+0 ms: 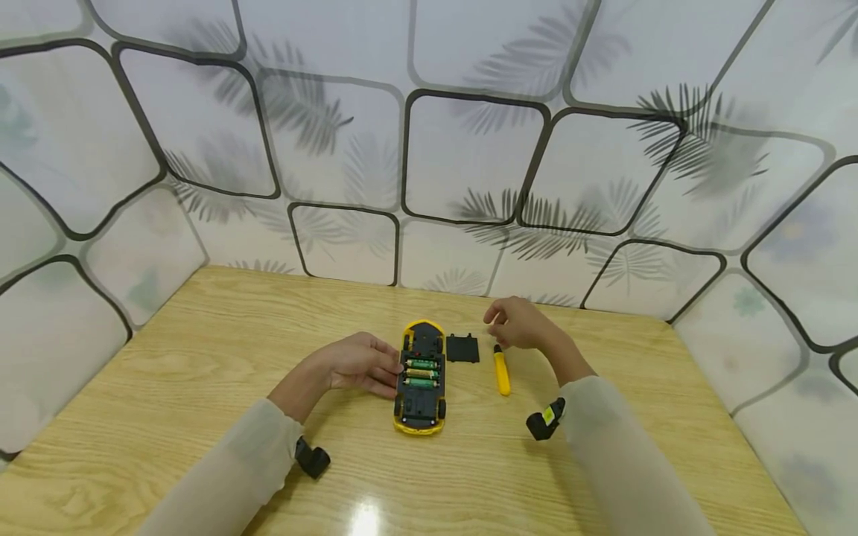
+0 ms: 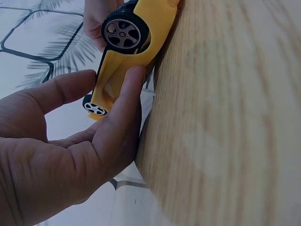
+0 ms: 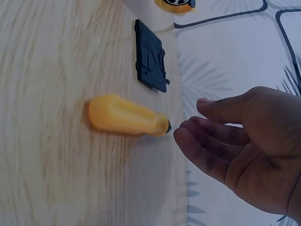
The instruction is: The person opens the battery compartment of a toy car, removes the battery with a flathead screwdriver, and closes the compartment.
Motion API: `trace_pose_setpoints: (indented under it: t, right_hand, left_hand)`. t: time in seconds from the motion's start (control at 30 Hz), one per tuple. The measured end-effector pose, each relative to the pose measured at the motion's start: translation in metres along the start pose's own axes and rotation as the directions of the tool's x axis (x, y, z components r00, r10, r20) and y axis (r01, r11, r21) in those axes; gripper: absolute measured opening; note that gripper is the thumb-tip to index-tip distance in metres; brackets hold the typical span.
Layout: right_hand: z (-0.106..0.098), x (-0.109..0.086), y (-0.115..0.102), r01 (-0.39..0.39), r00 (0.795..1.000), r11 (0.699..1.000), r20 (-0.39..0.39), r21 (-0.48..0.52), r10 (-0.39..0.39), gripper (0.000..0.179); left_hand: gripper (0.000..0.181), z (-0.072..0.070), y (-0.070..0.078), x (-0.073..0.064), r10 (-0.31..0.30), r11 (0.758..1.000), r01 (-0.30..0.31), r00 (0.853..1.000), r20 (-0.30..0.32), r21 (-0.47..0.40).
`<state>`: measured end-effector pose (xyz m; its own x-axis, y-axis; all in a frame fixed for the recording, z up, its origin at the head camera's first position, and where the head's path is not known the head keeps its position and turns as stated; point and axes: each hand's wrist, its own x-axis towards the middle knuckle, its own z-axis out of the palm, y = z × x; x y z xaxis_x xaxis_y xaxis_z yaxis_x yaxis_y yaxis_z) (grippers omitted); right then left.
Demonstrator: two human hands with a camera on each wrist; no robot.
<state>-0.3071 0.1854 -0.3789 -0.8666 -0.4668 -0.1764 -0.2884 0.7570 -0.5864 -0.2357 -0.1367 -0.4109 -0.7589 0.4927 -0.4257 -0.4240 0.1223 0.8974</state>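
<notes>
A yellow toy car (image 1: 421,408) lies upside down on the table, its black underside up. Three batteries (image 1: 421,374) sit in its uncovered compartment. My left hand (image 1: 358,363) holds the car's left side, thumb at the chassis edge and fingers along the yellow body (image 2: 123,70). Right of the car lies a black battery cover (image 1: 462,348), also visible in the right wrist view. A yellow-handled screwdriver (image 3: 127,115) with a dark end rests farther right. Just beyond that dark end hovers my right hand (image 1: 519,321), fingers loosely bent and holding nothing.
The wood-grain table (image 1: 201,372) runs back to a patterned light cloth wall (image 1: 348,246), which also rises on both sides. A black wrist camera (image 1: 311,458) sits at the left cuff, another camera (image 1: 544,420) at the right cuff.
</notes>
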Motion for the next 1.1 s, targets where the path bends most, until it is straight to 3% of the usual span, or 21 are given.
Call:
trace_pose_setpoints:
  t: [0.33, 0.7, 0.93, 1.1]
  right_hand:
    - [-0.002, -0.016, 0.011, -0.058, 0.998, 0.994, -0.011, 0.088, 0.059, 0.023]
    - [0.009, -0.025, 0.027, -0.154, 0.988, 0.972, 0.024, 0.180, 0.152, 0.036]
    - [0.024, -0.036, 0.021, -0.190, 0.979, 0.946, -0.025, 0.263, 0.204, 0.044]
    - [0.036, -0.041, 0.012, -0.222, 0.965, 0.948, -0.088, 0.227, 0.247, 0.050]
  left_hand:
    - [0.045, 0.000, 0.000, 0.000, 0.003, 1.000, -0.002, 1.000, 0.015, -0.011]
    - [0.060, -0.001, -0.001, -0.001, 0.009, 1.000, -0.009, 1.000, 0.016, -0.003]
    - [0.061, -0.001, -0.001, -0.001, 0.012, 1.000, -0.012, 1.000, 0.018, 0.007]
    - [0.058, -0.001, -0.001, -0.001, 0.011, 1.000, -0.011, 1.000, 0.019, 0.009]
